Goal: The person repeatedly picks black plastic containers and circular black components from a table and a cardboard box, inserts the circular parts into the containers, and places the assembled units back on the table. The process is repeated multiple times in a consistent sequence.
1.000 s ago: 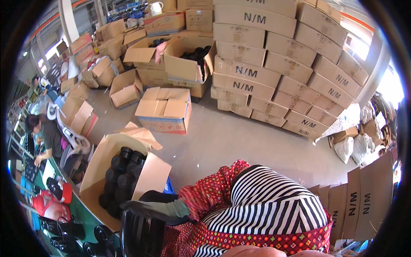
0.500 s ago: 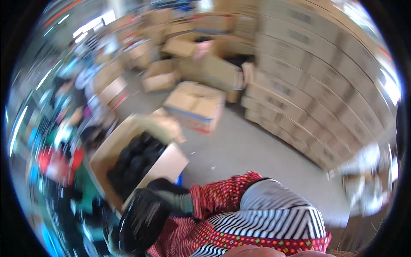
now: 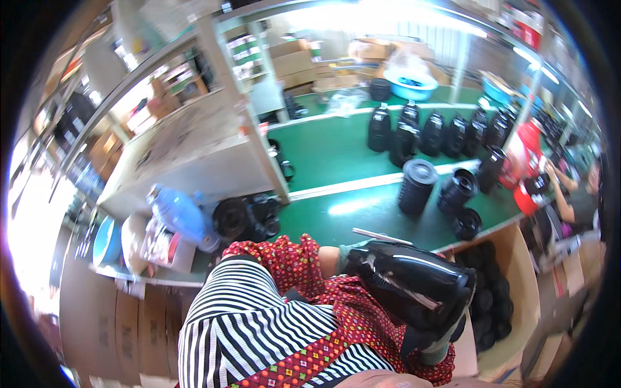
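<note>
A glossy black rounded plastic housing (image 3: 414,275) lies tilted across the front of my body, held between both hands. My left hand (image 3: 352,257), in a grey-green glove, grips its left end; most of the fingers are hidden behind it. Below its right end, my right hand (image 3: 438,349) is gloved too and closed against the housing, its fingers partly hidden. Just beyond the housing, a thin rod (image 3: 381,236) rests near the edge of the green workbench (image 3: 349,171). A ribbed black cylinder (image 3: 417,187) and an open black cylinder (image 3: 458,189) stand farther in.
Several glossy black housings (image 3: 435,134) stand in a row along the bench. An open carton (image 3: 525,284) of black parts is at my right. A blue bottle-like object (image 3: 181,213) leans at the left. Metal posts (image 3: 242,107) rise from the bench. Another person (image 3: 579,207) works at far right.
My view has swung from the floor and stacked cartons to the green workbench. The black housing stays in my hands and now shows at the centre right; the carton of black parts appears on the right.
</note>
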Available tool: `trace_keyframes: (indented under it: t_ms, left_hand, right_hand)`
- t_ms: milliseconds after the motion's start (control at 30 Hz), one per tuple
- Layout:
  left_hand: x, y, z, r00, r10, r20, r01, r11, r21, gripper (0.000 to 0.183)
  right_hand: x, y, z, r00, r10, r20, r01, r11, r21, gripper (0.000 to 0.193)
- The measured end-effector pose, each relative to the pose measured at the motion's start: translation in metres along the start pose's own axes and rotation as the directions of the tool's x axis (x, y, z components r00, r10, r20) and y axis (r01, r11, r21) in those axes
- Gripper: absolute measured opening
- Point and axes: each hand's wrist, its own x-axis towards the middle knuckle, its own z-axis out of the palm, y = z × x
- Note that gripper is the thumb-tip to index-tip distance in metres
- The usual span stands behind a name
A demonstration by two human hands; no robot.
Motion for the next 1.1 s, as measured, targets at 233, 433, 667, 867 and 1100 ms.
trace_keyframes:
  t_ms: [233,433,667,867,1100]
  left_hand:
    - [-0.020,0.084,-0.018,0.970,0.237,0.049,-0.238,0.902,0.361,0.040]
    - [-0.015,0.055,-0.024,0.999,0.053,0.008,-0.053,0.999,0.006,0.033]
    - [-0.037,-0.023,0.019,0.962,-0.217,0.166,0.268,0.638,-0.722,0.042]
    - [-0.046,-0.017,0.009,0.929,-0.247,0.276,0.368,0.531,-0.763,0.052]
    - [-0.014,0.006,-0.005,0.932,-0.237,0.275,0.363,0.585,-0.726,0.064]
  right_hand:
    - [0.022,0.021,0.020,0.994,0.082,0.077,-0.098,0.967,0.236,0.092]
    - [0.037,0.019,0.008,0.995,-0.071,0.072,0.054,0.976,0.210,0.092]
    - [0.054,-0.018,-0.046,0.824,-0.470,0.316,0.498,0.867,-0.008,0.093]
    - [0.058,-0.043,-0.029,0.901,-0.377,0.215,0.388,0.922,-0.006,0.062]
    - [0.036,-0.030,-0.005,0.978,0.014,-0.206,0.052,0.948,0.313,0.058]
